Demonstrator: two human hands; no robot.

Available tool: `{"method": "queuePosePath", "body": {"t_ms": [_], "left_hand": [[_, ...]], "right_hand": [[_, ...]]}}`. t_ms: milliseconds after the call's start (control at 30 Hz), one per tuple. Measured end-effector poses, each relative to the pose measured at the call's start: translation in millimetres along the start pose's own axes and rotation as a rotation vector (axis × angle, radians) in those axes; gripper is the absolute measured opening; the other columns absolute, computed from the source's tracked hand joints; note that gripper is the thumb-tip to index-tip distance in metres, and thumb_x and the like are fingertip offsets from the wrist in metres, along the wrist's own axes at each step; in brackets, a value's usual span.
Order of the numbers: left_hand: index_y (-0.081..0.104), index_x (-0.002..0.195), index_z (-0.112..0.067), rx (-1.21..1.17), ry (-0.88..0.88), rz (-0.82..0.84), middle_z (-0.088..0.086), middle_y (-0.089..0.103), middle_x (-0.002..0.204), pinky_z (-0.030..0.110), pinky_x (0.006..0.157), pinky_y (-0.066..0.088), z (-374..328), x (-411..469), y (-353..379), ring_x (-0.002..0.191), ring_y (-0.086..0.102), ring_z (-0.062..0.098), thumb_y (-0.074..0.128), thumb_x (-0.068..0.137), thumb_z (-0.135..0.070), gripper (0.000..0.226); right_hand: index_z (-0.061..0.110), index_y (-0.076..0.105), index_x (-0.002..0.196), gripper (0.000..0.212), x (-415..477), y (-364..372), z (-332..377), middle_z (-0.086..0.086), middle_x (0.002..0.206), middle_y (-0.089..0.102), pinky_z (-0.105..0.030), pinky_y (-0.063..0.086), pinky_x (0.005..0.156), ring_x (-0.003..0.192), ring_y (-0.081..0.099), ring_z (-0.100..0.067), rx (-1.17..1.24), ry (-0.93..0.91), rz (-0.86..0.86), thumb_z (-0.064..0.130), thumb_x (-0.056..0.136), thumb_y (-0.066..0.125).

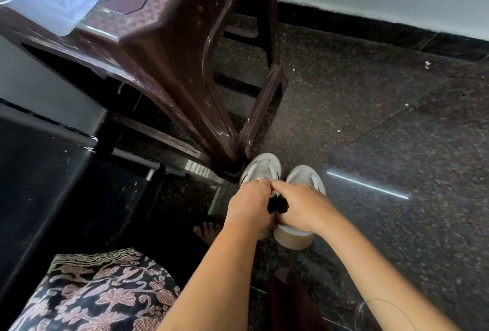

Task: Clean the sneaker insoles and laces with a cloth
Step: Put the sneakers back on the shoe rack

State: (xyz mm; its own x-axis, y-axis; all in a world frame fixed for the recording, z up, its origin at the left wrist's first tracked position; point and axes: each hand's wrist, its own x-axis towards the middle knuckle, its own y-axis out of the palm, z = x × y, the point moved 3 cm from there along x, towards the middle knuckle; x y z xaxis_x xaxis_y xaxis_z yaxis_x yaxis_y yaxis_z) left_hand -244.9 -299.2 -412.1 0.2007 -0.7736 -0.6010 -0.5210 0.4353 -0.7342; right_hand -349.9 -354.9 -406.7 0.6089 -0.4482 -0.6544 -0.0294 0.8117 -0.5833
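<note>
A white sneaker (260, 168) stands on the dark speckled floor (370, 119) at lower centre, touching a brown plastic stool (185, 53). A second sneaker (304, 176) stands just beside it. The left hand (247, 205) grips the first sneaker's collar. The right hand (301, 207) lies over the second sneaker with fingers curled; I cannot tell what they hold.

The light is dim and cool, with a thin bright reflection streaked across the dark floor (370, 108). Glare spots the glossy stool (169, 47). Wide-angle distortion bends the soft, slightly blurred edges.
</note>
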Motion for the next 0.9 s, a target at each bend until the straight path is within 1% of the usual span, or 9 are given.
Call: {"method": "queuePosePath", "body": {"t_ms": [133,267,433,500,567,633,700,800,900], "left_hand": [[0.049,0.085,-0.014,0.002,-0.074,0.108,0.005,0.056,0.094,0.036,0.071,0.047,-1.6,-3.7,0.0,0.092,0.056,0.025,0.08,0.07,-0.029,0.038],[0.061,0.11,-0.011,0.0,-0.069,0.094,0.008,0.063,0.109,0.039,0.087,0.051,-5.3,-9.4,-18.2,0.108,0.056,0.029,0.083,0.066,-0.033,0.054],[0.057,0.121,-0.011,0.005,-0.032,0.042,0.008,0.061,0.117,0.042,0.093,0.049,-16.7,-27.4,-46.9,0.114,0.055,0.029,0.083,0.067,-0.033,0.064],[0.059,0.118,-0.009,-0.037,-0.03,0.011,0.009,0.062,0.116,0.037,0.091,0.049,-20.5,-38.9,-61.9,0.113,0.055,0.028,0.082,0.068,-0.032,0.06],[0.06,0.117,-0.008,-0.086,-0.025,-0.009,0.01,0.063,0.116,0.034,0.089,0.048,-25.0,-52.4,-77.5,0.113,0.055,0.027,0.081,0.068,-0.03,0.058],[0.058,0.122,-0.008,-0.134,-0.023,-0.016,0.009,0.061,0.117,0.031,0.089,0.048,-30.1,-68.4,-93.1,0.115,0.054,0.026,0.08,0.068,-0.026,0.061],[0.054,0.126,-0.01,-0.157,0.006,-0.051,0.005,0.058,0.12,0.027,0.087,0.044,-35.6,-90.9,-111.3,0.115,0.052,0.022,0.08,0.068,-0.026,0.065],[0.052,0.125,-0.017,-0.213,0.065,-0.159,-0.006,0.052,0.11,0.011,0.074,0.031,-42.7,-131.8,-138.1,0.108,0.048,0.01,0.083,0.068,-0.029,0.066],[0.054,0.123,-0.019,-0.21,0.1,-0.271,-0.01,0.049,0.104,0.013,0.075,0.029,-49.9,-177.6,-159.9,0.108,0.048,0.011,0.085,0.064,-0.031,0.069]], "right_hand": [[0.024,0.035,0.119,0.057,-10.9,-6.9,-15.0,0.002,0.088,0.051,-0.036,0.048,0.065,0.081,0.054,-0.019,0.119,0.183,-0.014,0.027,0.076,0.072],[0.004,0.045,0.123,0.066,-7.6,-33.3,-20.2,-0.011,0.119,0.05,-0.038,0.048,0.08,0.104,0.051,-0.028,0.101,0.304,0.08,0.034,0.074,0.078],[0.004,0.039,0.126,0.074,-14.0,-72.0,-12.0,-0.014,0.127,0.04,-0.049,0.058,0.061,0.106,0.051,-0.037,0.295,0.412,0.124,0.026,0.07,0.084],[0.003,0.046,0.116,0.071,-23.8,-85.1,-6.4,-0.013,0.118,0.045,-0.043,0.058,0.056,0.099,0.055,-0.035,0.216,0.379,0.136,0.032,0.066,0.086],[0.005,0.054,0.083,0.049,-39.3,-98.7,2.5,-0.01,0.094,0.053,-0.034,0.052,0.052,0.08,0.058,-0.028,0.092,0.32,0.115,0.036,0.063,0.086],[0.011,0.044,0.061,0.049,-59.4,-112.9,13.3,-0.004,0.069,0.047,-0.028,0.038,0.05,0.061,0.049,-0.019,-0.052,0.257,0.073,0.038,0.064,0.084],[0.012,0.039,0.058,0.052,-84.3,-127.2,25.5,-0.001,0.062,0.04,-0.03,0.027,0.049,0.055,0.039,-0.014,-0.156,0.198,0.015,0.041,0.067,0.082],[0.011,0.053,0.067,0.045,-122.8,-146.9,41.7,-0.002,0.074,0.054,-0.029,0.034,0.052,0.065,0.05,-0.015,-0.218,0.118,-0.102,0.046,0.063,0.082],[0.017,0.067,0.104,0.056,-165.1,-158.3,62.7,-0.002,0.103,0.064,-0.033,0.051,0.072,0.09,0.061,-0.02,-0.258,0.009,-0.218,0.049,0.06,0.081]]}}
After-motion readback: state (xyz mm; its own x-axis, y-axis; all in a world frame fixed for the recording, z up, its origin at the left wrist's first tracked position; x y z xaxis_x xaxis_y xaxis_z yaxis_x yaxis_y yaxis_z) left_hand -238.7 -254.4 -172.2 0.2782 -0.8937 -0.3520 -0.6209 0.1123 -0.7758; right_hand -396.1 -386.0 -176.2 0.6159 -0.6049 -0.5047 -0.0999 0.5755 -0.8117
